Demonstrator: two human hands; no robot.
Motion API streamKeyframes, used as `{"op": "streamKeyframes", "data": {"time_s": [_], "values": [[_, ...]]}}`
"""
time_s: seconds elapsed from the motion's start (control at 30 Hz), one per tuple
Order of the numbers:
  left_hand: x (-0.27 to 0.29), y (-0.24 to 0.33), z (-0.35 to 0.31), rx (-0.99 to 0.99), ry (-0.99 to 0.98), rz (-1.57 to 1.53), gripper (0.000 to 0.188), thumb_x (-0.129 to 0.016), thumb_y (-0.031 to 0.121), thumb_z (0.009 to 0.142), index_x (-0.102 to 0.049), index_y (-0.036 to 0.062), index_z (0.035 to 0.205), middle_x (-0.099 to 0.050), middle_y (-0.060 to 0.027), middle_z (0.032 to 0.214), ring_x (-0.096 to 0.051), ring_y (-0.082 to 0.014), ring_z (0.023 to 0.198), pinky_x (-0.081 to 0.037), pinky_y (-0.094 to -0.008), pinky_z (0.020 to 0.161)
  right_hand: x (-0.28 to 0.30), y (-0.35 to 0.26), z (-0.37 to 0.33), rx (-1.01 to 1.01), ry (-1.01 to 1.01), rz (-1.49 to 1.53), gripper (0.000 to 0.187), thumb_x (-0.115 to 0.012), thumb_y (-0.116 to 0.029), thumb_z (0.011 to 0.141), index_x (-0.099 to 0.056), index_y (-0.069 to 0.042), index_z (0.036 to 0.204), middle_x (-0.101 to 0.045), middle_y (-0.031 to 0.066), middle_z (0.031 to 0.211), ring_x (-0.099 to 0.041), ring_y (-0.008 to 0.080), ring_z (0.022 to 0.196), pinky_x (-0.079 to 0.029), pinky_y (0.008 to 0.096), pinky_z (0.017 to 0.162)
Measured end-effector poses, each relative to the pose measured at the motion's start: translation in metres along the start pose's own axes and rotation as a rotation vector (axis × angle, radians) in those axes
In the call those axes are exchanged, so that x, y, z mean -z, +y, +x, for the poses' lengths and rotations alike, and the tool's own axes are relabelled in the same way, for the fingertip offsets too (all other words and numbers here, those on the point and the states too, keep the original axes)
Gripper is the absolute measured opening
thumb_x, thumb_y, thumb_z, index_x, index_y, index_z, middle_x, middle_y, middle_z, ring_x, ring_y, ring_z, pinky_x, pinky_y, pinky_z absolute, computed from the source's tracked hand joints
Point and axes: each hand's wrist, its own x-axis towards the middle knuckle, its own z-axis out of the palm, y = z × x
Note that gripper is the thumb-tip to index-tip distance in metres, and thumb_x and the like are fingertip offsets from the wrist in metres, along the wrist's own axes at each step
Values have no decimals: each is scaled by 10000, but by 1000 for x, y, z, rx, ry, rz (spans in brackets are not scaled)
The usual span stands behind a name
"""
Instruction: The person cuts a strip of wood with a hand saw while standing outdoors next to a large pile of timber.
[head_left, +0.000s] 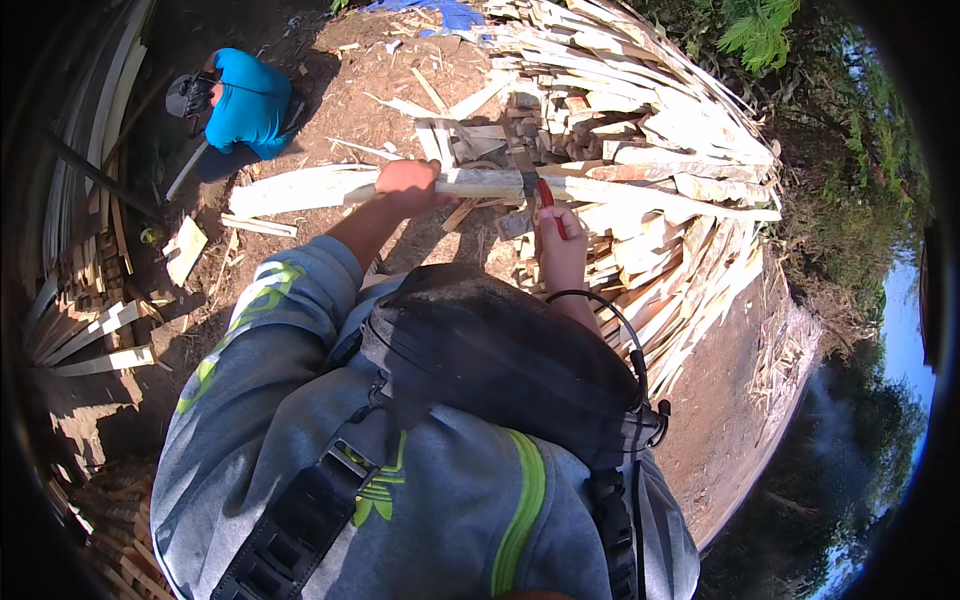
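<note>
A long, pale wooden board [480, 184] lies crosswise in front of me, its bark-edged left end wide and rough. My left hand [408, 187] is closed over its top, left of the middle. In my right hand [560, 240] is a red-handled tool [545, 193]; its dark, flat blade seems to run away from me across the board. Whether it is a saw or a big knife, I cannot tell. Near the right hand, below the board, is a small wooden block [515, 224].
A large heap of split slats [640, 170] spreads ahead and right. A person in a blue shirt [250, 100] crouches at far left. More boards [95, 330] are stacked along the left side, and wood scraps [187, 248] litter the dirt ground. A black bag [500, 340] hangs on my chest.
</note>
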Motion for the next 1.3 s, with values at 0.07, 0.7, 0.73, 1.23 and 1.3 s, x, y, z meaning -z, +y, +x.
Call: {"op": "streamKeyframes", "data": {"time_s": [0.07,0.7,0.73,1.23,1.3], "values": [[2,-3,-2,14,2,27,706,-719,704,925,-685,55,1201,-773,-144,1014,-766,-345,993,-609,-482,847,-13,1,10,13,-6,-60,97,-705,-155,1052,-715,-68,1012,-601,-28,784,-540,55,748,-443,243,688],[-18,-19,9,-53,128,66,649,-719,711,918,-708,100,1135,-770,-150,937,-758,-378,916,-598,-512,813,34,35,-21,146,-39,-67,153,-672,-190,1096,-676,-67,1004,-568,-55,699,-452,22,560,-343,232,510],[-17,-17,7,-54,126,55,652,-718,715,916,-709,103,1141,-770,-145,936,-760,-372,920,-600,-507,813,48,34,-40,158,-39,-97,155,-674,-188,1092,-676,-60,1006,-585,-43,734,-470,32,602,-367,240,550],[-13,-20,7,-18,74,-55,688,-711,718,925,-700,84,1192,-782,-137,1005,-777,-335,979,-612,-474,860,15,35,-17,10,-8,9,140,-659,-184,1100,-657,-65,1024,-556,-51,691,-444,25,523,-333,232,487],[-12,-14,7,-12,70,-15,675,-699,720,934,-704,94,1187,-782,-129,1001,-783,-325,968,-620,-479,852,39,43,-57,37,42,-65,125,-658,-167,1097,-650,-70,1019,-561,-41,696,-447,25,519,-327,231,479]]}}
